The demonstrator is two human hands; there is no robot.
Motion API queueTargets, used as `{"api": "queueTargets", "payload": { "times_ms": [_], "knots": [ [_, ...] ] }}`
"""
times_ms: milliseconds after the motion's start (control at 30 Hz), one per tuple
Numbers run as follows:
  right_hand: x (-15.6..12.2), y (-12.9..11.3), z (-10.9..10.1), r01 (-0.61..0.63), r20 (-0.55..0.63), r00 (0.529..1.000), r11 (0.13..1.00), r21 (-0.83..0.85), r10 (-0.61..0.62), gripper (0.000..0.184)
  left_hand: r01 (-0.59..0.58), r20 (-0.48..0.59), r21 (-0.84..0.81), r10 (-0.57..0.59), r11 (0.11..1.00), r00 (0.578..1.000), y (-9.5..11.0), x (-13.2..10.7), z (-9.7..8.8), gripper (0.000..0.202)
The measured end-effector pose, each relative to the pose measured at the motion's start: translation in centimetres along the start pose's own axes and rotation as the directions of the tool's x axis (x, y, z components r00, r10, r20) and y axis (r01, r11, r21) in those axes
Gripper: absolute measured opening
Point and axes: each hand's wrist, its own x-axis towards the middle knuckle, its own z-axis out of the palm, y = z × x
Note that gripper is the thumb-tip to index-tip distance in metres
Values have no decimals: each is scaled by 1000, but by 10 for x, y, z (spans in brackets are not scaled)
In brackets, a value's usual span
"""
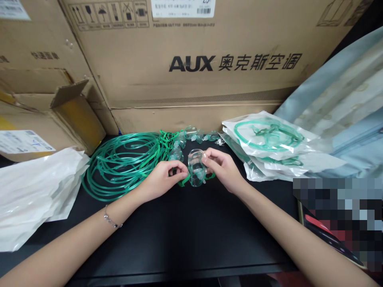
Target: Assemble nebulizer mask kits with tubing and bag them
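Note:
A clear plastic mask [196,171] with a green strap is held between both hands over the black table [179,231]. My left hand [166,177] pinches the green strap at the mask's left side, fingers closed. My right hand [221,167] grips the mask's upper right edge with fingertips pressed together. Coiled green tubing [122,163] lies just left of my left hand. Several more clear masks [194,135] lie in a row behind.
A stack of sealed bags with green tubing [269,139] sits to the right. Empty white bags [32,191] lie at the left. Large cardboard boxes [191,63] wall the back. A blurred patch covers the lower right corner.

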Motion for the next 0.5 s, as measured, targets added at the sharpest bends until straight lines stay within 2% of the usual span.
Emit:
{"api": "queueTargets", "payload": {
  "times_ms": [300,500],
  "knots": [
    [-1,-1,1,20,59,998,999,-41,-17,32,13,-124,50,-7,999,992,-7,2,2,10],
    [-2,0,3,28,103,994,998,-59,-22,36,-17,-187,126,41,992,982,-10,2,4,9]
  ]
}}
